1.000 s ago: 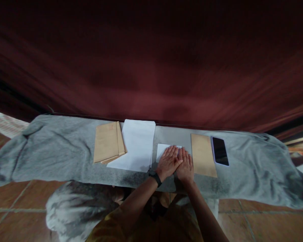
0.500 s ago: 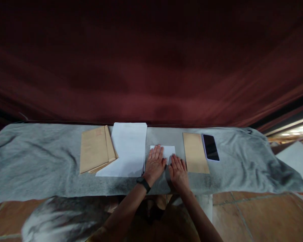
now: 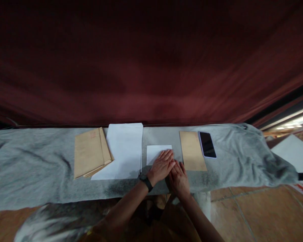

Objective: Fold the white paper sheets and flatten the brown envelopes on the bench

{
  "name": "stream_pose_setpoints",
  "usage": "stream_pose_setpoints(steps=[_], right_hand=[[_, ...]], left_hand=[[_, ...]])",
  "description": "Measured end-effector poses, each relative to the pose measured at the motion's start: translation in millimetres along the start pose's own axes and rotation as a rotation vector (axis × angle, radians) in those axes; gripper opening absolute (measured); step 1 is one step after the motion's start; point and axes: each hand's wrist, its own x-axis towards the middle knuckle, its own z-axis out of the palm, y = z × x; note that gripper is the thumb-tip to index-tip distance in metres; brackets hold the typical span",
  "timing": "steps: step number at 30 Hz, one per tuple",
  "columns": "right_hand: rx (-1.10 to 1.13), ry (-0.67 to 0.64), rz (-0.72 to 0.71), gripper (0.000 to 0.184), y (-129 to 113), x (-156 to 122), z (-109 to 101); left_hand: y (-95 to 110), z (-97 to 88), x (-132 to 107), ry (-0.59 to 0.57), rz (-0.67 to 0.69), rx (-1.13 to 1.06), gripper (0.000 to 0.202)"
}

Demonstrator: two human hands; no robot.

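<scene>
The folded white paper (image 3: pixel 156 153) lies on the grey cloth (image 3: pixel 40 161); the left hand (image 3: pixel 162 167) presses flat on its near right part, fingers straight, gripping nothing; the right hand (image 3: pixel 178 177), flat and empty too, lies just beside that corner, touching the left; left of the paper are white sheets (image 3: pixel 125 149) and brown envelopes (image 3: pixel 88 153); right of it, a single brown envelope (image 3: pixel 192 151), then a phone (image 3: pixel 207 144).

Envelope stack (image 3: pixel 88 153), paper stack (image 3: pixel 125 148), lone envelope (image 3: pixel 192 151), phone (image 3: pixel 207 144) on grey cloth (image 3: pixel 40 171)
</scene>
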Motion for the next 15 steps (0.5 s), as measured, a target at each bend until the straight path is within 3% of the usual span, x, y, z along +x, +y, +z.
stream_pose_setpoints(steps=[6, 15], right_hand=[[-0.056, 0.049, -0.027, 0.044, -1.0, 1.0, 1.9], [-0.062, 0.1, -0.007, 0.045, -2.8, 2.8, 1.4]], left_hand=[[-11.1, 7.2, 16.5, -0.026, -0.007, 0.045, 0.055], [-23.9, 9.5, 36.7, 0.022, -0.029, 0.13, 0.055]])
